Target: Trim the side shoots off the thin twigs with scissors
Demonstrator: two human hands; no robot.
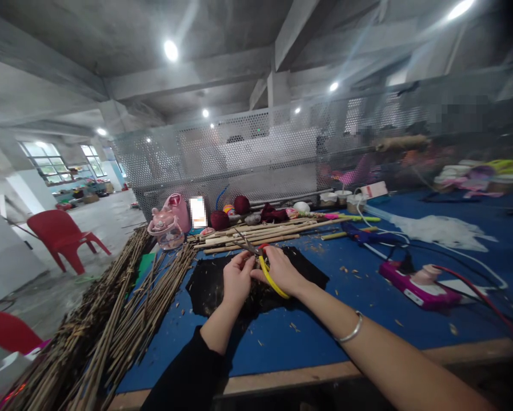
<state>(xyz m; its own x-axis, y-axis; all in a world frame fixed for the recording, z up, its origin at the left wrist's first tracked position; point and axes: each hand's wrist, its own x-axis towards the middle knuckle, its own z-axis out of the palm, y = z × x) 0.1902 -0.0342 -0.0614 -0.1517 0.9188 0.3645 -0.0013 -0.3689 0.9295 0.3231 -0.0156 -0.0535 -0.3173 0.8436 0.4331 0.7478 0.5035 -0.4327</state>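
Scissors [270, 278] with yellow and red handles are gripped in my right hand [283, 269], their blades pointing up and to the left. Close beside them, my left hand [238, 276] has its fingers pinched together; whatever lies between the fingertips is too small to make out. Both hands are over a dark cloth [205, 285] spread on the blue tabletop [312, 337]. Behind the hands lie several pale sticks [256, 233]. A bundle of thin brown twigs [162, 297] rests to the left of the cloth.
A larger twig pile [80, 337] runs along the left edge. Dark red yarn balls [241, 204], a pink container [166, 231] and a lit screen [198, 212] stand at the back. Rightward are a purple power strip [419, 288], cables and a blue glue gun [368, 235]. Scraps litter the table.
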